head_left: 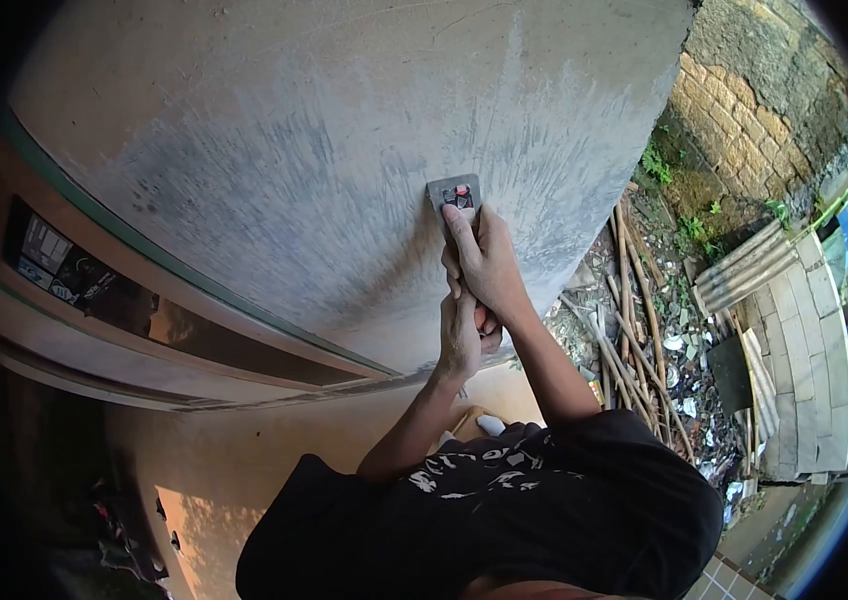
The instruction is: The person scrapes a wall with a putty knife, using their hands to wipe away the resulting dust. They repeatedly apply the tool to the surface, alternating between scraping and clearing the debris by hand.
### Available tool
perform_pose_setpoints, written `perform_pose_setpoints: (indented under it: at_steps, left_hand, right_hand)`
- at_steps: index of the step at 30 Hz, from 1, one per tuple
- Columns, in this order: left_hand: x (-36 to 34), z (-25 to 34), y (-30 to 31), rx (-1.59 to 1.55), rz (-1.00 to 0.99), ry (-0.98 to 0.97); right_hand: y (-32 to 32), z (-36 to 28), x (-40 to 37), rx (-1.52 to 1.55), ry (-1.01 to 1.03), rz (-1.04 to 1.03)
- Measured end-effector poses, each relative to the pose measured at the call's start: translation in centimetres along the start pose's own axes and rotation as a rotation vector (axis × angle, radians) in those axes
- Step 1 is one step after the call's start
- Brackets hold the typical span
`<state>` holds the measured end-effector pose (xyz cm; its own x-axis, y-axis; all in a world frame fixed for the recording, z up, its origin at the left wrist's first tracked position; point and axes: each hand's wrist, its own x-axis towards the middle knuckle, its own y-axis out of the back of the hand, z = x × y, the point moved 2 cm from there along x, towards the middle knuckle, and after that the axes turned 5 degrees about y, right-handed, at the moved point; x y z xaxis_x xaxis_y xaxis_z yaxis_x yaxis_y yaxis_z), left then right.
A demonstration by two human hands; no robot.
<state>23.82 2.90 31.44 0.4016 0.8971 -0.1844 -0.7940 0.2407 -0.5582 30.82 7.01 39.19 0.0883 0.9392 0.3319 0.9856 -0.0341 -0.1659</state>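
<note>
A scraper point(455, 188) with a flat grey rectangular head and a red-and-black marking presses against the streaked grey wall point(274, 190). My right hand point(481, 252) is closed round it just below the head, the thumb lying along its face. Directly beneath, my left hand point(461, 338) is also closed, its fingers curled round what appears to be the lower handle. Most of the handle is hidden by both hands. Pale and dark scrape marks fan out over the wall around the scraper.
To the left is a window frame point(184, 265) with green trim and stickers on its glass. Bamboo poles point(629, 300) and rubble lie at the right, beyond the wall's edge. A low block wall point(794, 350) stands farther right. My feet point(490, 424) show below my hands.
</note>
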Motion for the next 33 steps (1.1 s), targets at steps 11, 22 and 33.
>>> perform_pose_setpoints:
  at_steps: [11, 22, 33]
  left_hand:
    - [-0.5, -0.2, 0.0, -0.044, 0.024, 0.054]
    - [-1.5, -3.7, 0.0, -0.059, 0.06, 0.22]
    - [-1.5, -5.8, 0.6, 0.011, 0.092, 0.206]
  right_hand:
    - [0.2, 0.1, -0.4, -0.016, -0.065, 0.07]
    - [1.7, 3.2, -2.4, 0.022, -0.142, 0.034]
    - [2.8, 5.7, -3.5, 0.001, -0.2, 0.118]
